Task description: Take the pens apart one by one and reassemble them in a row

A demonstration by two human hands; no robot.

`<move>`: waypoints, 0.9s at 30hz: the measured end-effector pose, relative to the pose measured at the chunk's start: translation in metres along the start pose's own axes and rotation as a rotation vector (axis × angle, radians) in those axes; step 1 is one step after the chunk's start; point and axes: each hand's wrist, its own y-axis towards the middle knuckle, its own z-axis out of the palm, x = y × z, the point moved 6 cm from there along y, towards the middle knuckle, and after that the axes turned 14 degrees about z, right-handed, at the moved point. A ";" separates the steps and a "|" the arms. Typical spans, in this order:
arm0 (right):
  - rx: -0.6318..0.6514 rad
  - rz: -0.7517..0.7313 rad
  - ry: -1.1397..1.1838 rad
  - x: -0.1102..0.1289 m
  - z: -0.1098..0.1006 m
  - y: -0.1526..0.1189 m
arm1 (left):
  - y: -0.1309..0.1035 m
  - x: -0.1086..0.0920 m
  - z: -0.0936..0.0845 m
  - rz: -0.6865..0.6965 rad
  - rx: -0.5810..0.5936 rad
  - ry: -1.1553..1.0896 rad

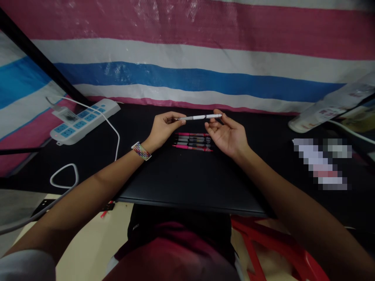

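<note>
A white and grey pen is held level above the black tabletop. My left hand, with a colourful woven band on its wrist, pinches the pen's left end between thumb and fingers. At the pen's other end is my right hand, palm turned up, its upper fingers touching the tip and the lower ones loosely curled. Below the held pen, several pens lie side by side on the table, pink ones at the outer edges and grey or dark ones between them.
A white power strip with a plugged-in adapter and white cable stands at the left. To the right are a leaning clear plastic bottle and a blurred-out item. Striped sheeting hangs behind the black table. A red stool is below.
</note>
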 end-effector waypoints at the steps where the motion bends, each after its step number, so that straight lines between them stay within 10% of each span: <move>1: -0.002 0.000 -0.012 0.000 0.000 0.000 | 0.000 0.000 0.000 0.007 0.003 0.009; 11: 0.009 -0.007 -0.119 0.004 0.002 -0.002 | 0.003 -0.004 -0.002 0.077 0.048 0.093; 20: -0.223 -0.499 -1.046 0.025 -0.003 -0.009 | -0.001 -0.006 0.005 0.155 0.211 0.246; 27: -0.195 -0.544 -1.435 0.016 0.002 -0.011 | -0.001 -0.009 0.005 0.179 0.344 0.482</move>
